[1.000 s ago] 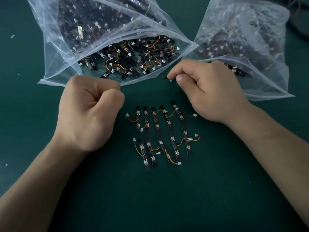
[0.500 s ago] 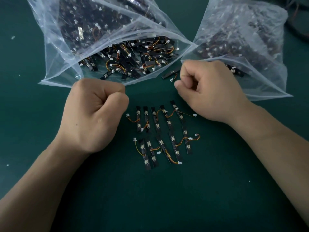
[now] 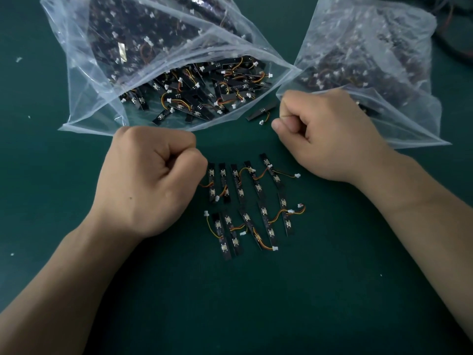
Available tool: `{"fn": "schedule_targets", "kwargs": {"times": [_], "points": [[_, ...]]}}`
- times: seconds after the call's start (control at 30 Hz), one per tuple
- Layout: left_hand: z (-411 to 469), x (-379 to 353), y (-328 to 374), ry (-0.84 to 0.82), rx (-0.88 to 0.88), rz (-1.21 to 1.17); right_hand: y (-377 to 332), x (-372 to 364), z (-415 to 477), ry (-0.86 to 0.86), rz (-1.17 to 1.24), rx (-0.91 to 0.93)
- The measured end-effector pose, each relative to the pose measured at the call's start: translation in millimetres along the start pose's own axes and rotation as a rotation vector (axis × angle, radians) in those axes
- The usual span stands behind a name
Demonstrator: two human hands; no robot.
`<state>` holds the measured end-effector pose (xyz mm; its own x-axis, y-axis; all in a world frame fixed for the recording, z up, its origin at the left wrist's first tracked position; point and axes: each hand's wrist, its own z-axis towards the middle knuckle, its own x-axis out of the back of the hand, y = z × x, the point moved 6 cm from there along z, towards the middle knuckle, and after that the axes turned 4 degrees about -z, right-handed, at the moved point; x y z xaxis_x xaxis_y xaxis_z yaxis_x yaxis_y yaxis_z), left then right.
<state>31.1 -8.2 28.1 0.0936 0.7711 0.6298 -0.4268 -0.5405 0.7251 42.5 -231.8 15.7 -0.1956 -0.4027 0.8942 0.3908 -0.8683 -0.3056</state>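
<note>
Ten-odd wired strips lie in rows on the desk; one loose strip waits by the full bag. Each grip is closed and empty-looking: left hand, right hand.

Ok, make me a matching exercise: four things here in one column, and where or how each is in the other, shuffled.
1. left hand
2. right hand
3. lone strip
4. left bag

a. on the mat between the bag mouths
b. fist beside the rows of strips
c. gaping, full of strips
d. fist before the right bag

Pairs: 1-b, 2-d, 3-a, 4-c.
</note>
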Motion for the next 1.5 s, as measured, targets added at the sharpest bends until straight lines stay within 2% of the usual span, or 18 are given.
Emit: {"fn": "schedule_targets", "kwargs": {"times": [0.2, 0.3, 0.43, 0.6, 0.83, 1.0, 1.13, 1.3, 1.5], "points": [[-2.3, 3.7, -9.1, 0.095, 0.136, 0.29, -5.8, 1.1, -0.2, 0.003, -0.018, 0.064], [-2.0, 4.7, -8.6, 0.11, 0.177, 0.32, -11.1, 2.7, -2.4, -0.012, 0.028, 0.091], [-3.5, 4.4, -8.7, 0.077, 0.233, 0.373, -12.2, 3.2, -6.3, -0.041, 0.255, 0.017], [-3.6, -1.3, -3.3, 0.001, 0.217, 0.425, -22.1, 1.3, -5.8, -0.158, 0.234, 0.064], [-6.0, -10.9, -3.3, -0.09, 0.209, 0.371, -36.0, -5.3, -7.6, -0.22, 0.249, 0.096], [-6.1, -12.9, -1.6, -0.096, 0.232, 0.178, -42.5, -9.4, -8.0, -0.234, 0.292, 0.091], [-6.2, -17.8, 0.3, -0.137, 0.21, 0.068, -42.1, -11.4, -7.6, -0.23, 0.224, 0.083], [-6.0, -20.3, 1.6, -0.159, 0.151, 0.083, -50.2, -13.4, -8.1, -0.227, 0.057, 0.117], [-7.8, -21.2, 2.2, -0.14, 0.138, 0.069, -39.9, -12.4, -6.7, -0.234, 0.066, 0.095]]}}
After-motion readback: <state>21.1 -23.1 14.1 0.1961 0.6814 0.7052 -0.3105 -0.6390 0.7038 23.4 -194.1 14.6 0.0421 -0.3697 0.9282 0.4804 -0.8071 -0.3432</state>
